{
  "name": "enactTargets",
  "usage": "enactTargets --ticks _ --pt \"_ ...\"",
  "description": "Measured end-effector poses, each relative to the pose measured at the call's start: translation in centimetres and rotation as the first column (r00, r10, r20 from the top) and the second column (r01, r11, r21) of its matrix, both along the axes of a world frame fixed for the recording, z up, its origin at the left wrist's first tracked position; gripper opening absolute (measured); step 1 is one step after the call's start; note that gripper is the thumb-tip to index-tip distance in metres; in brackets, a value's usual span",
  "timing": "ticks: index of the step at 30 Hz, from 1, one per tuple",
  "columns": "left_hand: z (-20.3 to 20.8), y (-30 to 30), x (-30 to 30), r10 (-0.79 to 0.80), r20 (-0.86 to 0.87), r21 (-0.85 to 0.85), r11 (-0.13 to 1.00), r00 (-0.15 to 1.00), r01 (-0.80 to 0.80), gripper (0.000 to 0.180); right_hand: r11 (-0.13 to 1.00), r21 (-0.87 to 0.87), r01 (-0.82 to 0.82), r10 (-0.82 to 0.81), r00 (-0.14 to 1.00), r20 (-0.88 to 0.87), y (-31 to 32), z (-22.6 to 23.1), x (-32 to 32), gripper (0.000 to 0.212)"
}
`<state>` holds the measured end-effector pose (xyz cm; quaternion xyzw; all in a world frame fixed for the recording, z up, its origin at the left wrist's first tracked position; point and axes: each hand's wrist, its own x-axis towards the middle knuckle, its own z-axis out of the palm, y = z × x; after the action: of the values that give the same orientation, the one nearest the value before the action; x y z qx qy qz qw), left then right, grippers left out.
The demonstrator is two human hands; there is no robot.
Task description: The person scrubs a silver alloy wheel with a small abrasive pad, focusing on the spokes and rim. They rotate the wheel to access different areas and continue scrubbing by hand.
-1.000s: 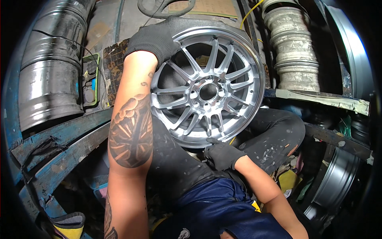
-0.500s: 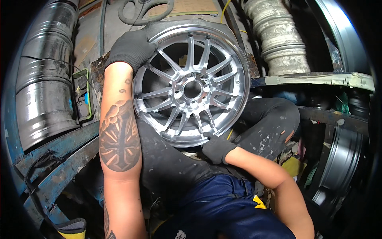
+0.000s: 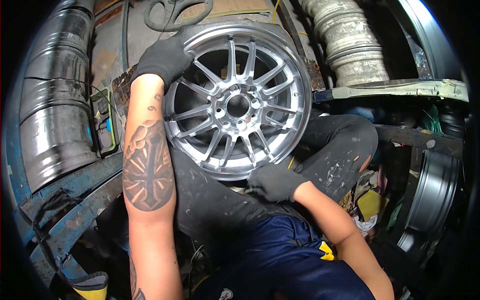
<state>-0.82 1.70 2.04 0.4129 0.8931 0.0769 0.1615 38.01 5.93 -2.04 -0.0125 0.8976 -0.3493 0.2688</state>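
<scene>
A bright silver multi-spoke alloy wheel rests tilted in front of me, over my legs, its face and centre bore turned up toward me. My left hand, in a dark grey knit glove, is closed over the wheel's upper-left rim. My right hand, gloved alike, lies at the lower rim and covers part of its edge. Its fingers are curled near the lip; what lies inside them, if anything, is hidden. Behind the wheel, a dark surface shows between the spokes.
Shiny metal wheel barrels are stacked at left beside a blue metal frame. Dull, whitish barrels stand at upper right. A grey spoked ring lies beyond the wheel. Another silver rim sits on the right rack.
My right hand has drawn its fingers off the wheel's lower face and curled them by its edge. The wheel appears slightly higher and turned a little counter-clockwise. My left hand keeps its hold.
</scene>
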Motion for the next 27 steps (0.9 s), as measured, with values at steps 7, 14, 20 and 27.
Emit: enactTargets --ticks 7,14,20,27 --pt "0.9 -0.3 0.9 0.028 0.073 0.009 1.0 0.997 -0.028 0.056 0.89 0.277 0.362 -0.321 0.929 -0.184 2.3 0.6 1.9 0.021" --pt "-1.1 -0.7 0.3 -0.017 -0.004 0.103 0.995 1.0 0.017 0.053 0.873 0.447 0.194 -0.209 0.978 -0.016 1.1 -1.0 1.4 0.028" --pt "-0.9 -0.5 0.3 -0.044 0.016 0.064 0.997 0.999 0.042 0.053 0.888 0.457 0.058 -0.15 0.974 0.167 1.1 0.2 -0.5 0.032" --pt "-0.7 -0.9 0.1 -0.033 -0.001 0.083 0.996 0.999 0.033 0.055 0.922 0.382 0.063 -0.105 0.99 0.09 1.1 -0.1 -1.0 0.03"
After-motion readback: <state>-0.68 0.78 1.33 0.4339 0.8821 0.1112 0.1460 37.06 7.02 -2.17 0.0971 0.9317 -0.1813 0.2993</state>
